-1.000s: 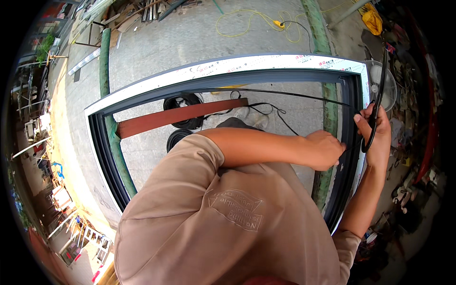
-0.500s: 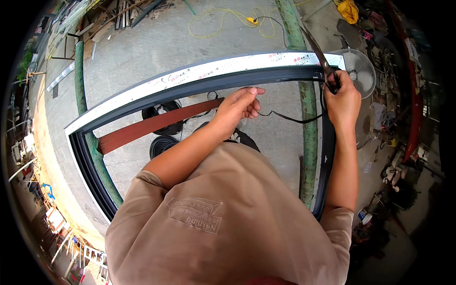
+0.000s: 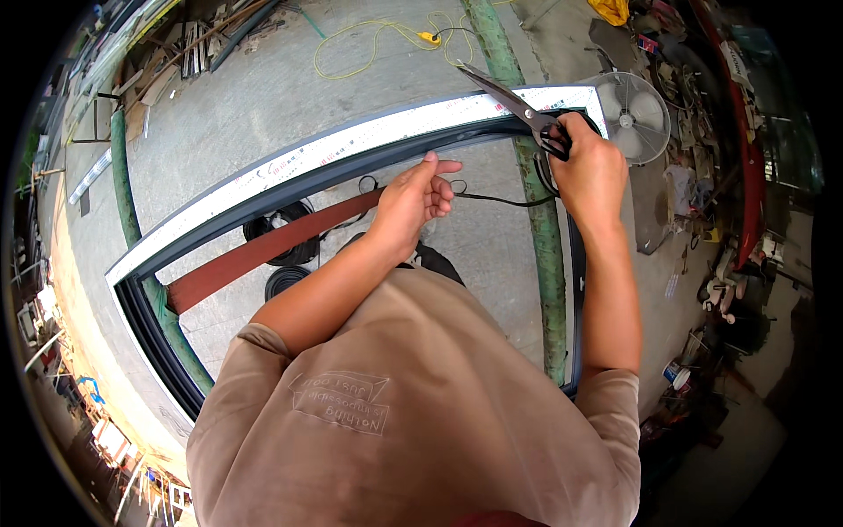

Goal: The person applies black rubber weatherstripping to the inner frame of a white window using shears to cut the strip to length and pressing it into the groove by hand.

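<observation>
Right grip (image 3: 590,171) wrapped round the handles, the sound hold, of likely stiff, light scissors (image 3: 529,115) near the far right corner of the frame (image 3: 290,165); left grip (image 3: 411,200) half-curled, any hold unclear, beside a black strip (image 3: 507,201), likely limp, best pinched.

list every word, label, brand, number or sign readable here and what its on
Shirt: pale lettering on the chest, upside down in this view; legible, but not copied here.
White-filmed frame: repeated red and dark print, mostly too small to read.
Red beam at right: pale marks, perhaps lettering, too blurred to read.
</observation>
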Demonstrator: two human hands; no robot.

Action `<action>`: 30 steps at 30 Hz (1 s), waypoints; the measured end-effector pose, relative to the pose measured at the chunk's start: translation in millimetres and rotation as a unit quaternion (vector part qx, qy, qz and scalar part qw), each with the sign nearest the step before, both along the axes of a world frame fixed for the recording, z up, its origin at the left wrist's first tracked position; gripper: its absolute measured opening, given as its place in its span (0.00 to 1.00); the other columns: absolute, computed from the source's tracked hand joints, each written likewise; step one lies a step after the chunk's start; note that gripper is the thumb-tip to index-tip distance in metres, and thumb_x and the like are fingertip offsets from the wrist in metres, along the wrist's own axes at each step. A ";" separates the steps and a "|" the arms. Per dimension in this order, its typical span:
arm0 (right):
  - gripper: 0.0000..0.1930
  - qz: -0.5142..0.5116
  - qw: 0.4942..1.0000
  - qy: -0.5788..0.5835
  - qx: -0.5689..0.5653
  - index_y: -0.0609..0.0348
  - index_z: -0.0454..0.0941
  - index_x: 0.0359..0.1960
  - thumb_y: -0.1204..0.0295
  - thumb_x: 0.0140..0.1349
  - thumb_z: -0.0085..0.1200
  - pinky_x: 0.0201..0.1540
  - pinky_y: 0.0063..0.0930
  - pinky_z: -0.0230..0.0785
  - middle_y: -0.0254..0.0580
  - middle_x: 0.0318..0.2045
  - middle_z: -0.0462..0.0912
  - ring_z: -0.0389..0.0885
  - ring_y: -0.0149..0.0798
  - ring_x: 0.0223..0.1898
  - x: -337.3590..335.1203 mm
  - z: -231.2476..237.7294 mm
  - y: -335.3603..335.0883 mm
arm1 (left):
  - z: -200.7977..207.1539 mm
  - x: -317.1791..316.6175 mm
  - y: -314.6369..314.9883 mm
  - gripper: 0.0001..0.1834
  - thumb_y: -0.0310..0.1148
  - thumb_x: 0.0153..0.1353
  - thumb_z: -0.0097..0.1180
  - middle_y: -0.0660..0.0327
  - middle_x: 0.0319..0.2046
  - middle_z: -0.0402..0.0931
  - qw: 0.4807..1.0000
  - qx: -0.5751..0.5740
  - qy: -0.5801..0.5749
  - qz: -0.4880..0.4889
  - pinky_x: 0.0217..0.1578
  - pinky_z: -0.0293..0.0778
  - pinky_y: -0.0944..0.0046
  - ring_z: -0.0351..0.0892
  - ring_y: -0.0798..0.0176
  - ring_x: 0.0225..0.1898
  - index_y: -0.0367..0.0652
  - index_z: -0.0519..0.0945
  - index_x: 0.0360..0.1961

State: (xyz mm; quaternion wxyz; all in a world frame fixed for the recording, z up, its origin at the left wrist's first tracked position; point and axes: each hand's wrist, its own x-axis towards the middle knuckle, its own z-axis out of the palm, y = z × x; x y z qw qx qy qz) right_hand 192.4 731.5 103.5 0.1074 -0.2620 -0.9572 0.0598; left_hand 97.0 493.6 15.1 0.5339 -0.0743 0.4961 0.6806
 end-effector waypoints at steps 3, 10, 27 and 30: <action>0.11 0.000 1.000 -0.003 0.001 0.48 0.86 0.42 0.74 0.57 0.70 0.39 0.51 0.80 0.45 0.31 0.91 0.91 0.57 0.36 2.6 2.0 1.5 | 0.9 1.6 10.0 0.30 0.56 0.87 0.46 0.71 0.33 0.77 1.000 0.000 -0.010 -0.014 0.42 0.72 0.70 0.74 0.73 0.35 0.41 0.85 0.62; 0.10 0.017 1.000 -0.013 0.012 0.50 0.86 0.42 0.75 0.58 0.69 0.39 0.51 0.79 0.45 0.31 0.91 0.90 0.56 0.36 2.4 5.4 6.9 | 5.3 2.8 29.3 0.30 0.56 0.86 0.48 0.71 0.33 0.76 0.999 0.005 -0.029 -0.019 0.41 0.71 0.69 0.73 0.72 0.35 0.40 0.81 0.67; 0.12 0.015 1.000 0.004 0.009 0.48 0.86 0.45 0.71 0.61 0.71 0.41 0.53 0.80 0.45 0.33 0.91 0.90 0.57 0.37 0.8 0.1 11.1 | -10.6 14.8 51.2 0.22 0.49 0.83 0.52 0.70 0.29 0.76 0.996 -0.018 0.019 0.082 0.36 0.68 0.69 0.70 0.73 0.30 0.44 0.88 0.58; 0.12 0.021 1.000 -0.002 -0.004 0.48 0.86 0.46 0.72 0.62 0.71 0.42 0.52 0.80 0.44 0.35 0.92 0.91 0.57 0.38 2.1 0.1 11.7 | -17.6 16.1 53.9 0.22 0.48 0.82 0.52 0.70 0.29 0.76 0.994 -0.018 0.044 0.096 0.34 0.67 0.68 0.70 0.72 0.29 0.43 0.89 0.56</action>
